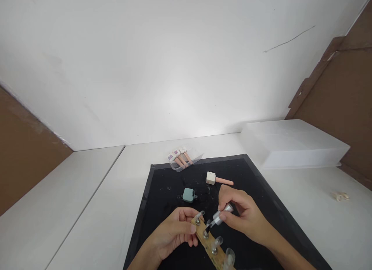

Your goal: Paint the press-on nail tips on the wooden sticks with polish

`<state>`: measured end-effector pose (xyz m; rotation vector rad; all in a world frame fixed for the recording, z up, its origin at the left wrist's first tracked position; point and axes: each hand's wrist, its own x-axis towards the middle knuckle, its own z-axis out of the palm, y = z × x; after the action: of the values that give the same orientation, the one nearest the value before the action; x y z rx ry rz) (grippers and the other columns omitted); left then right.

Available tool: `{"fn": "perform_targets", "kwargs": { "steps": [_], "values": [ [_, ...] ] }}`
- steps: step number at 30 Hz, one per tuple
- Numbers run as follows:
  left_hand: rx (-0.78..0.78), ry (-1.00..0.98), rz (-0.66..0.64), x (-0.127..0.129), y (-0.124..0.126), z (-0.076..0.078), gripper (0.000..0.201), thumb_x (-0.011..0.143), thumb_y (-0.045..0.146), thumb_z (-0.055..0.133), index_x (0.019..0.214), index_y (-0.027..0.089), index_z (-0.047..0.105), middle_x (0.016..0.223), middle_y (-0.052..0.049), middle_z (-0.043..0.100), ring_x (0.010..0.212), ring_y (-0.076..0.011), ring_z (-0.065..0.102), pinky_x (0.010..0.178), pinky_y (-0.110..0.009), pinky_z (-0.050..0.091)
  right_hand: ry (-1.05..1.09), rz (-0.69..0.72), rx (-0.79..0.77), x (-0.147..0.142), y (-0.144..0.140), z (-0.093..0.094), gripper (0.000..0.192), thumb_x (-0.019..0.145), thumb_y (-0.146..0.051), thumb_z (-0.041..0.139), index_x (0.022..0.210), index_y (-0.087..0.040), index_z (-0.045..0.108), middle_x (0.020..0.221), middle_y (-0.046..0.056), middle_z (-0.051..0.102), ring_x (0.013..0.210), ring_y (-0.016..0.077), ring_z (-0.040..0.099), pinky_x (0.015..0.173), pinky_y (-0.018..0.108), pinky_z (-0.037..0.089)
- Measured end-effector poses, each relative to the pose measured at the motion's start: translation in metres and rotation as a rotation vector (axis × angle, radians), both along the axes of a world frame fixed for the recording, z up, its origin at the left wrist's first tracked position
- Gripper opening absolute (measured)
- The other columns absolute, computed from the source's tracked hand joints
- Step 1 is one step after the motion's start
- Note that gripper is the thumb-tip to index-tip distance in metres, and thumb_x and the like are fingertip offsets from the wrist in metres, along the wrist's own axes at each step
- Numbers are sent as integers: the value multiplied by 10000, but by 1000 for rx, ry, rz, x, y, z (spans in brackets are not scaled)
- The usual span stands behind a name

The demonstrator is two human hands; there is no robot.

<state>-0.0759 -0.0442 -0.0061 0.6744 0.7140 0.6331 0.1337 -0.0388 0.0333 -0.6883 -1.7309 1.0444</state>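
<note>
My left hand (pixel 180 229) grips the upper end of a wooden strip (pixel 205 243), thumb on top and fingers beneath. Along the strip stand several metal pegs, each bearing a clear false nail tip (pixel 229 257). Pinched in my right hand (pixel 242 212) is the silver cap of a nail polish brush (pixel 220 217). Its dark bristles point down at the second peg from the top, touching or very near the tip there. Just beyond my left hand, a teal polish bottle (pixel 188 195) lies on the black mat.
A white bottle with a pink cap (pixel 222 180) lies on the black mat (pixel 162 180). Several similar bottles sit in a clear tray (pixel 178 169) at the mat's far edge. A white translucent box (pixel 299 144) stands at right, with small beige pieces (pixel 341 196) nearby. A white wall rises behind.
</note>
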Motion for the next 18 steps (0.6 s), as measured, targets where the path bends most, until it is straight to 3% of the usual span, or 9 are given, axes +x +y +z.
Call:
{"fn": "perform_targets", "kwargs": {
  "steps": [5,12,18],
  "values": [
    [13,-22,3,-2,-1,-3,242,574,203,766,770,90,680,650,-57,676,451,-73,596,415,-104,422,11,-107,36,4,2,0,152,819,-199,593,682,-218,531,603,-30,453,550,146,411,517,268,340],
    [10,-41,-6,1,1,0,241,570,212,773,749,85,674,638,-54,662,449,-66,591,426,-101,426,42,-3,51,2,0,-2,61,816,-239,632,768,-228,595,658,-17,497,581,150,444,533,272,366],
    [2,-52,23,1,1,-4,251,560,226,785,751,105,677,627,-26,661,450,-54,578,444,-105,439,-86,-152,123,3,6,0,147,778,-122,601,685,-224,552,612,-33,465,558,148,443,580,294,416]
  ]
}}
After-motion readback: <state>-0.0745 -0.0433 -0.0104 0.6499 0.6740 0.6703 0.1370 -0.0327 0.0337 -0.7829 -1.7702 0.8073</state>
